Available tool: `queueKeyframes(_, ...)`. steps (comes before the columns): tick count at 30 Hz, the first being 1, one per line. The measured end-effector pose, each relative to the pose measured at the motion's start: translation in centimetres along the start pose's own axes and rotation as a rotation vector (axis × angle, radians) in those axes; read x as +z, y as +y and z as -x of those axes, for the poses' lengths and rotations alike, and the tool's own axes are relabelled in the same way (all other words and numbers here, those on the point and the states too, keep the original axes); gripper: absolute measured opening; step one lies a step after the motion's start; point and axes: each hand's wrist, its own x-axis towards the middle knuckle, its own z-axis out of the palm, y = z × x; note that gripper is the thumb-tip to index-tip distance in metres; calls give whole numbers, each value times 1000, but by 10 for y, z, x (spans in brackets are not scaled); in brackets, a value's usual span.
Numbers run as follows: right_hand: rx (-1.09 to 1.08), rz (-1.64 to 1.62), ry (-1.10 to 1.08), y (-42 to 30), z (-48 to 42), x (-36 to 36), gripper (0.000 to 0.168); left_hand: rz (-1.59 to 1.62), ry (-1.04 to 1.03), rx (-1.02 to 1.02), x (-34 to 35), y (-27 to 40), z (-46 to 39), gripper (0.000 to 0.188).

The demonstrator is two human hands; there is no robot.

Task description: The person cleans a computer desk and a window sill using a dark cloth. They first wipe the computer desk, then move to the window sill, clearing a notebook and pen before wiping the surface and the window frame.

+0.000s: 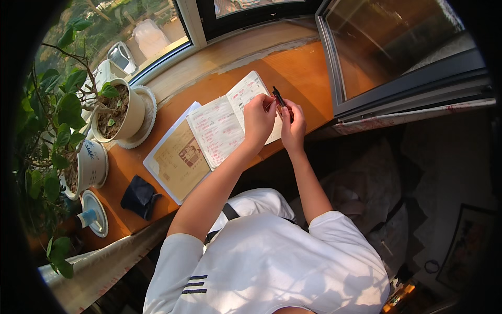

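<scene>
An open notebook [219,127] lies on the wooden sill top, its pages covered in red and dark handwriting. Above its right-hand page, my right hand [294,127] holds a black pen [278,96], tilted with one end sticking up past the fingers. My left hand [259,119] is close beside it, thumb and fingertips pinched around a thin, dark reddish piece [270,104], perhaps a pen refill. The fingers hide most of that piece. Under the notebook's left side are a tan printed booklet [178,165] and white paper [150,161].
Two potted plants, one in a cream pot [133,114] and one in a white patterned pot [94,165], stand at left. Near them lie a dark folded cloth [140,197] and a saucer [101,219] with a blue-and-white object. An open window sash [337,78] juts in at right.
</scene>
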Motion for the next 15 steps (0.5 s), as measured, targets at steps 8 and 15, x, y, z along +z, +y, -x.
queueKeyframes(8, -108, 102, 2, 43, -32, -11, 25, -276, -161, 199, 31, -17, -7, 7)
queueKeyframes(15, 75, -88, 159, 44, -89, -15, 28, -485, -513, 136, 39, -40, 54, 30)
